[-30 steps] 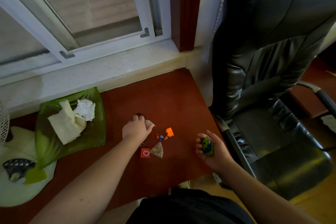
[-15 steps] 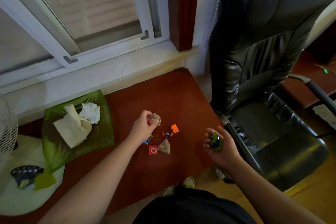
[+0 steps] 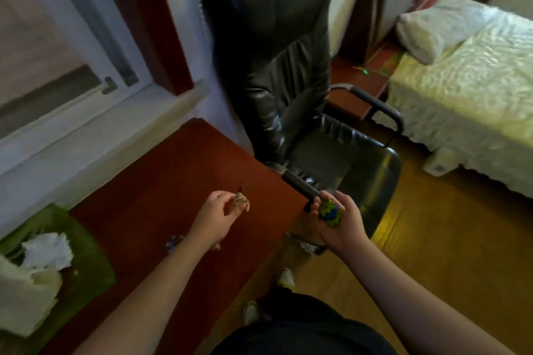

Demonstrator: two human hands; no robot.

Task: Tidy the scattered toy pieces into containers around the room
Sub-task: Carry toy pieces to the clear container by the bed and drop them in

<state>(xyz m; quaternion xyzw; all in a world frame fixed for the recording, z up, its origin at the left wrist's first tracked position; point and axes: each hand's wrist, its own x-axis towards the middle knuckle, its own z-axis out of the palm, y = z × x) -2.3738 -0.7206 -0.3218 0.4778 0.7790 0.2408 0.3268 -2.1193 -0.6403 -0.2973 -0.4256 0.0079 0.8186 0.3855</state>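
My left hand (image 3: 215,215) hovers over the red-brown table (image 3: 161,181) and pinches a small beige toy piece (image 3: 241,201) between thumb and fingers. My right hand (image 3: 339,222) is held palm up just past the table's right edge, cupping a clump of green and blue toy pieces (image 3: 331,210). A small blue piece (image 3: 174,241) lies on the table beside my left forearm, which hides the other loose pieces. The frame is blurred.
A black leather office chair (image 3: 288,81) stands right of the table, its armrest (image 3: 300,184) touching my right fingers. A green leaf-shaped dish (image 3: 89,256) with crumpled tissue sits at the left. A bed (image 3: 473,86) lies far right over a wooden floor (image 3: 432,253).
My left hand lifted the beige piece off the table and carried it right. The view swung right, bringing in the bed and floor. My right hand kept its green and blue pieces.
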